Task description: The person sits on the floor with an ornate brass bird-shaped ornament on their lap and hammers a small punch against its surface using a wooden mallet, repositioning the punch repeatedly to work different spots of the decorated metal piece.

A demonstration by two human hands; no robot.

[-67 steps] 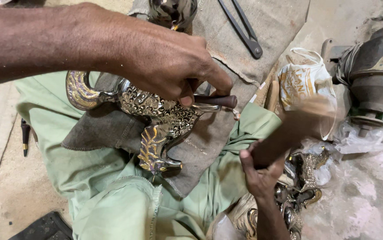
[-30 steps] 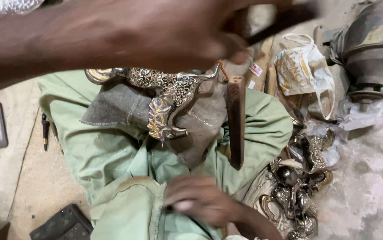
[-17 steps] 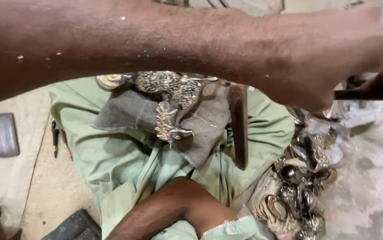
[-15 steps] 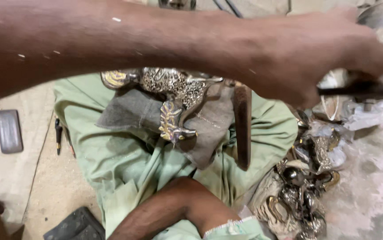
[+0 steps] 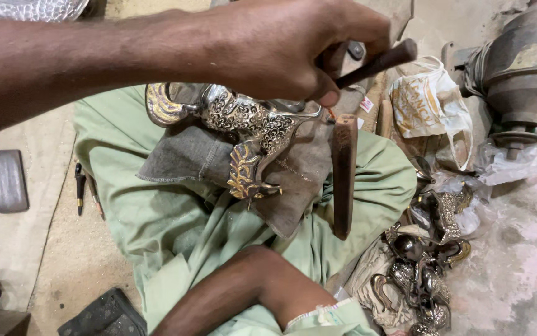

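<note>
The left hand [image 5: 281, 53] had its fingers curled tight round a rod [image 5: 377, 61] just above the ornate piece [image 5: 246, 127], which lay on a cloth [image 5: 187, 155] in the lap, so a firm, steady grip seemed best; the right hand was out of sight.

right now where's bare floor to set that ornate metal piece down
Free patch: the sandy floor between the grey flat stone, the green cloth edge and the dark block, though two small tools lie at its top. Bare pale floor also lies far right. Crowded: the heap of metal parts and the plastic bag.
</note>
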